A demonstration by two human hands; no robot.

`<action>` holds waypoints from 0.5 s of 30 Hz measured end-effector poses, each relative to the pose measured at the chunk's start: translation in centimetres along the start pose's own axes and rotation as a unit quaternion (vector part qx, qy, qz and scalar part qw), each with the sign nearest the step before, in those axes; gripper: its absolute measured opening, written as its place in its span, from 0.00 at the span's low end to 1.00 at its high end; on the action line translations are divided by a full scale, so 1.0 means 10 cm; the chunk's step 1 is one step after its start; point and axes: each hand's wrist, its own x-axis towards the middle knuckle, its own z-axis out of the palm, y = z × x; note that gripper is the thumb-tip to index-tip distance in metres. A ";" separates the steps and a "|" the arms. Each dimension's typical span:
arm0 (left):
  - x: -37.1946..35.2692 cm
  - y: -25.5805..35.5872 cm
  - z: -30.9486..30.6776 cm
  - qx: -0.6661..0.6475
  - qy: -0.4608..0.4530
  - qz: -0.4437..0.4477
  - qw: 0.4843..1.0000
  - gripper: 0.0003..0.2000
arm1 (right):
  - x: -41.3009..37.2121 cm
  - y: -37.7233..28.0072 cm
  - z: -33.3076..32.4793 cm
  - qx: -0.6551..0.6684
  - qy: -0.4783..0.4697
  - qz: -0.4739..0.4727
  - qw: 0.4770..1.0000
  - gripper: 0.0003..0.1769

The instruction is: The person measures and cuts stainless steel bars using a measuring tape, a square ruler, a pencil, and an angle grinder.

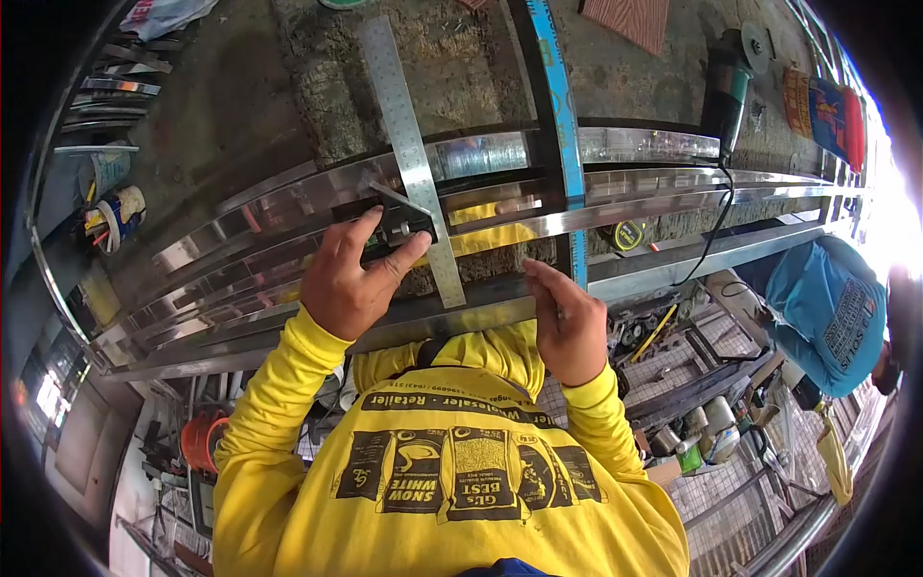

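A steel ruler (402, 135) lies across several shiny metal bars (606, 204) on the worn workbench. My left hand (358, 274) is over the bars left of the ruler, its thumb and index finger apart on a small dark tool (389, 227) with a metal rod; fingers partly hide this tool. To the right of the ruler, my right hand (567, 322) is raised at the bench's near edge, fingers stretched out, holding nothing. A blue-faced bar (560, 106) crosses the metal bars beyond it.
An angle grinder (728, 96) with its black cord lies at the back right. Near the bars is a yellow tape measure (628, 235). A cup of pens and tools (122, 209) stands at left. Another person in a blue shirt (827, 313) is at right.
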 end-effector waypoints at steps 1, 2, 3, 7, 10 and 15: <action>0.00 -0.01 0.00 0.000 -0.003 0.000 1.000 0.27 | -0.01 0.01 0.03 0.026 0.023 0.000 0.999 0.20; 0.00 -0.01 0.01 0.002 -0.004 0.000 1.000 0.27 | -0.01 0.02 0.05 0.051 0.047 -0.001 0.998 0.20; -0.01 -0.02 0.01 0.003 -0.006 -0.001 1.000 0.27 | 0.00 0.02 0.06 0.054 0.047 0.013 0.997 0.20; 0.02 -0.02 0.00 0.022 -0.007 0.008 1.000 0.28 | 0.01 0.01 0.09 0.091 0.038 0.073 0.992 0.18; -0.01 -0.03 0.03 0.026 -0.009 0.003 1.000 0.28 | -0.02 0.04 0.15 0.148 0.029 0.102 0.983 0.18; -0.03 -0.04 0.05 0.009 -0.020 -0.005 1.000 0.31 | -0.04 0.05 0.15 0.217 0.010 0.168 0.962 0.16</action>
